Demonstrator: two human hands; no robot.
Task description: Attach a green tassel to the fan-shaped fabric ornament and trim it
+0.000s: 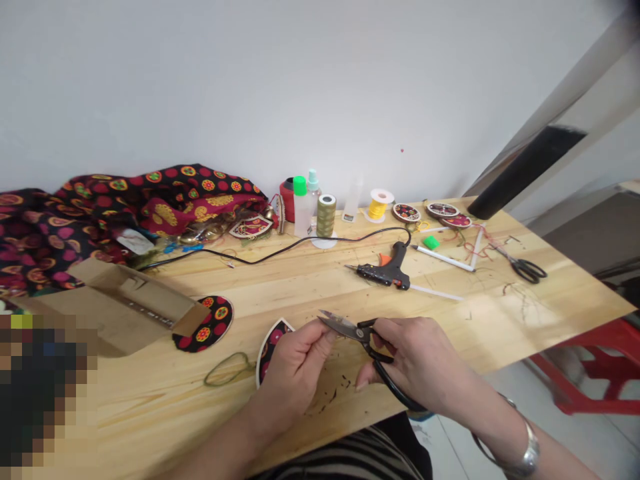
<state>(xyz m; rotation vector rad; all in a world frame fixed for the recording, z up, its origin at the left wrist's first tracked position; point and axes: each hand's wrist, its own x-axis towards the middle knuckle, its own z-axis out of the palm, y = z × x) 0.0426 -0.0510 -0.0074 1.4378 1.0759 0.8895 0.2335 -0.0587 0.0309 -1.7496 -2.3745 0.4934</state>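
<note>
My right hand grips the black handles of a pair of scissors, blades pointing left. My left hand is closed in a pinch right at the blade tips; what it pinches is too small to make out. Under my left hand lies a pointed fabric-covered piece with red and yellow circles on black. A green thread loop lies on the wooden table to its left. A round fabric piece sits further left.
A black glue gun with its cord lies mid-table. Behind it stand thread spools, small bottles and round fabric discs. A second pair of scissors lies far right. Patterned cloth and a cardboard box fill the left.
</note>
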